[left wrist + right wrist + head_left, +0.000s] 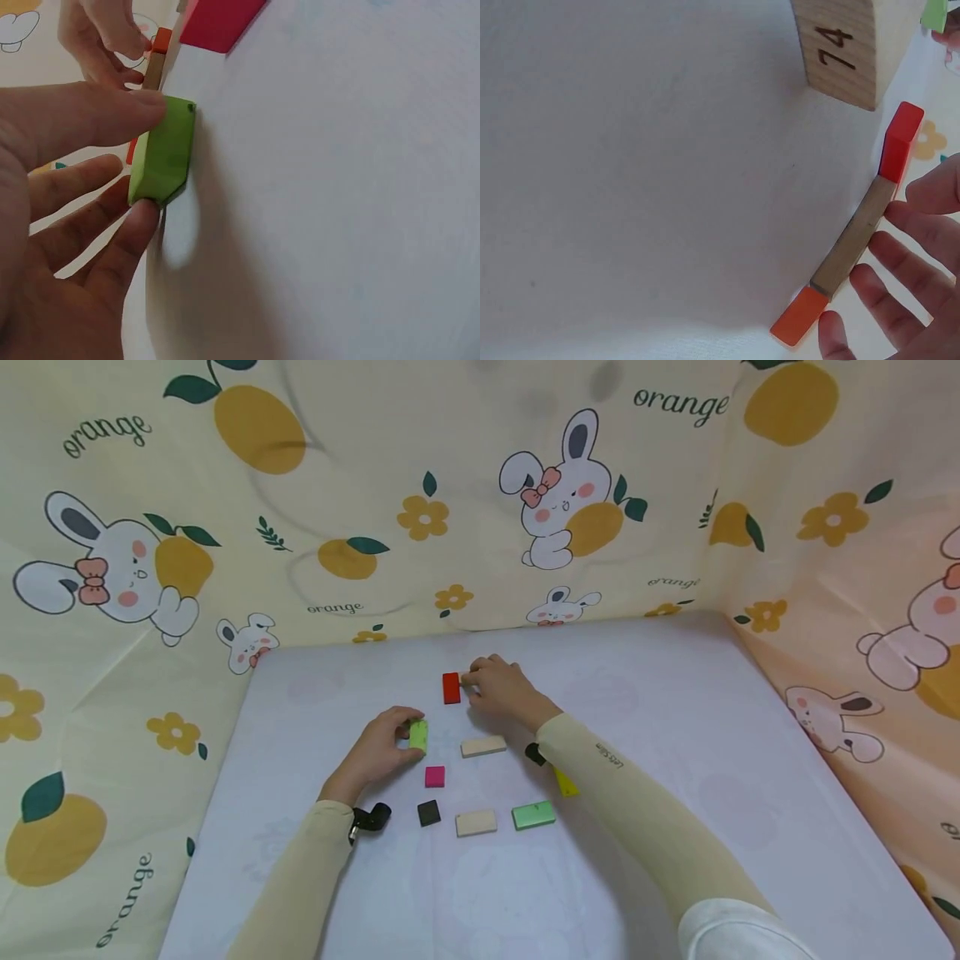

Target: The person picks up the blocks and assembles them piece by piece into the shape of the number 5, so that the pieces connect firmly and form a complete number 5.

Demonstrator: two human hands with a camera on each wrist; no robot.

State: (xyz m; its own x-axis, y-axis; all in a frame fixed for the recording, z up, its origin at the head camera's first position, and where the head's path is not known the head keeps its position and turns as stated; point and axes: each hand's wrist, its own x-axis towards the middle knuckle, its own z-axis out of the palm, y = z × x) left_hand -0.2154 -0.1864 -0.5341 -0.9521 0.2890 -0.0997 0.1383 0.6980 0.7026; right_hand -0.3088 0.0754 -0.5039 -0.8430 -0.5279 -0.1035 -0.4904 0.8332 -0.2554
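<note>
White desk point(675, 710) supporting blocks

The left hand point(378, 743) is pinching the lime block point(418, 739) endwise, likely for control; the right hand point(504, 691), fingers extended, is touching the wooden block point(855, 238) between the red block point(451, 688) and orange block point(800, 316), perhaps aligning it.
</note>
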